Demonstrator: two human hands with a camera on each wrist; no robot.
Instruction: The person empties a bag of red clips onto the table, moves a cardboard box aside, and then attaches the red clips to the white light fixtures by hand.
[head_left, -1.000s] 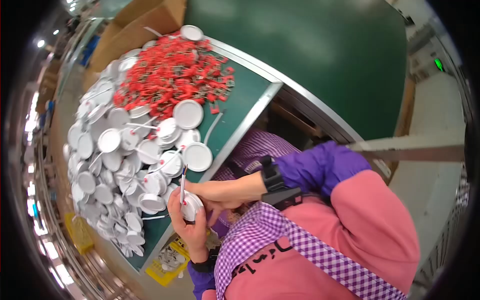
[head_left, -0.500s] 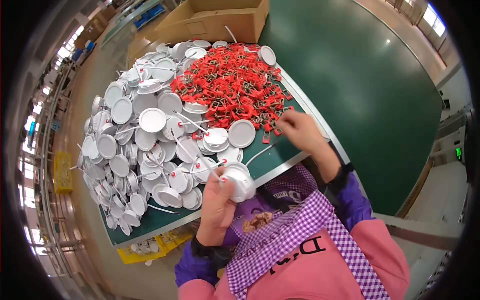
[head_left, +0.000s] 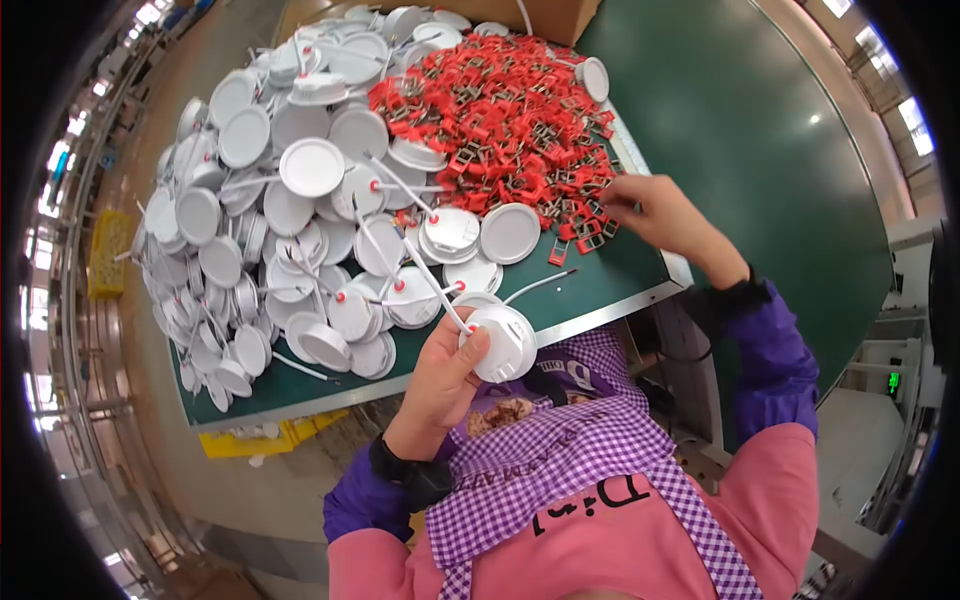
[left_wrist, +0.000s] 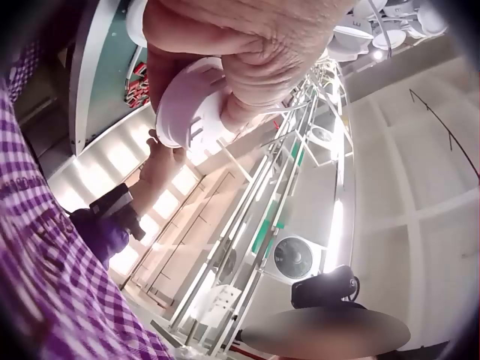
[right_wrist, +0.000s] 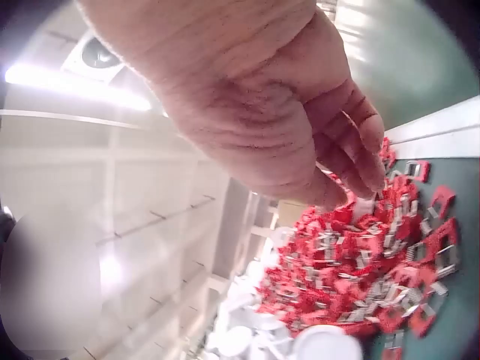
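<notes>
My left hand [head_left: 437,378] grips a round white lamp [head_left: 503,345] by its edge, thumb on the back face. A white cable [head_left: 430,275] runs up from a red grommet on that lamp. In the left wrist view the lamp's ribbed side [left_wrist: 191,105] shows between fingers and thumb. Off to the right, my right hand [head_left: 662,212] hovers at the near right edge of a heap of red plastic clips [head_left: 500,120] with metal frames. The right wrist view shows its fingers loosely bent over the clips [right_wrist: 352,255], thumb apart from them, nothing visible between.
A large heap of similar white lamps [head_left: 245,135] with cables covers the left of the green table [head_left: 585,290]. Behind stands a cardboard box [head_left: 555,18]. A metal edge strip [head_left: 630,150] borders another green surface [head_left: 760,180] at right. Yellow bins [head_left: 265,437] sit below.
A second ago both hands were together at the lamp. My right hand has since moved away to the red clips; my left still holds the lamp. The head view has turned.
</notes>
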